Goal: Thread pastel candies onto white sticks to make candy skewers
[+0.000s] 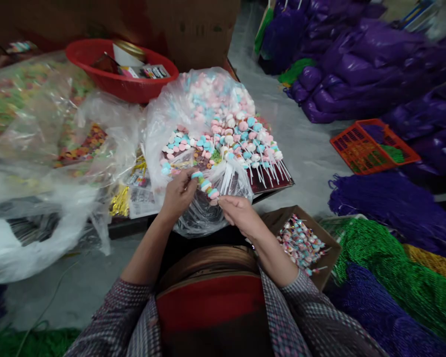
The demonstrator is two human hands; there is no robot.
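Observation:
A short row of pastel candy pieces [205,185] in blue, white, green and pink slants between my two hands. My left hand [180,192] pinches its upper left end. At the lower right end, the fingers of my right hand [238,210] are closed on it. Behind my hands, a clear plastic bag [163,106] spills loose pink, blue and white candies [180,141]. Several candy skewers with white sticks [250,141] lie piled on the right of the table. White sticks [228,177] stand in clear plastic just beyond my right hand.
A red basin [115,82] with a tin stands at the back. Large plastic bags [33,114] cover the left. A cardboard box [329,258] of wrapped candies sits low right, near green strands [382,263] and an orange basket [357,161].

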